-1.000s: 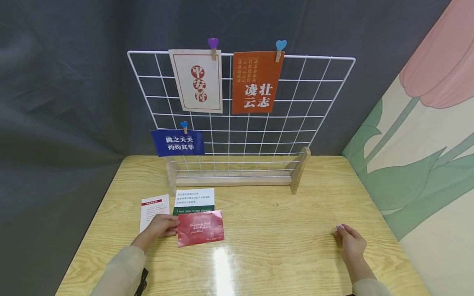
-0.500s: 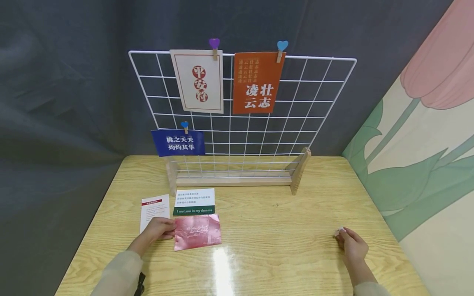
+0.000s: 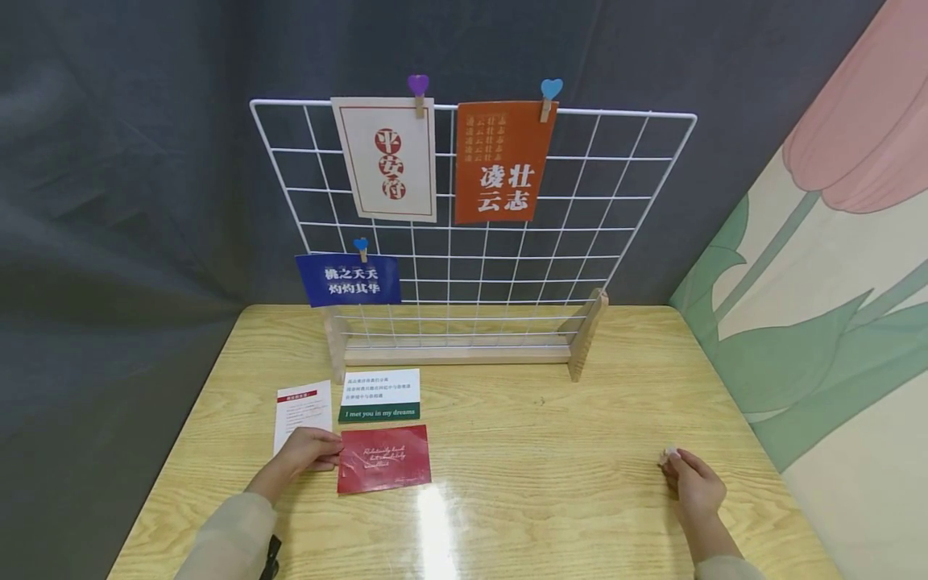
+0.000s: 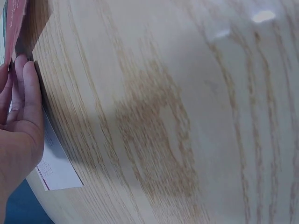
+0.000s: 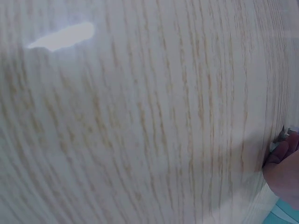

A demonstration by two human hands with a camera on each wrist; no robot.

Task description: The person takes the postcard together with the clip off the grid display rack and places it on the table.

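My left hand [image 3: 308, 451] pinches a red card [image 3: 384, 459] with white script by its left edge, just over the table; the left wrist view shows the card [image 4: 17, 23] upright and raised in the fingers. Under that hand lies a white card [image 3: 303, 409] with a red heading, partly covered. A white and green card [image 3: 380, 395] rests just behind the red one. At the right, my right hand [image 3: 698, 485] pinches a small pale clip [image 3: 669, 456], mostly hidden by the fingertips; the right wrist view catches only the edge of this hand [image 5: 285, 163].
A white wire grid rack [image 3: 565, 229] on wooden feet stands at the back. Heart-topped clothespins hold a white card [image 3: 395, 161], an orange card [image 3: 503, 161] and a blue card [image 3: 350, 280] on it. A dark curtain [image 3: 145, 161] hangs behind the wood-grain table [image 3: 536, 459].
The red card has moved slightly left and toward me in my left hand, away from the white and green card it overlapped. My right hand has shifted a little toward me, still pinching the clip.
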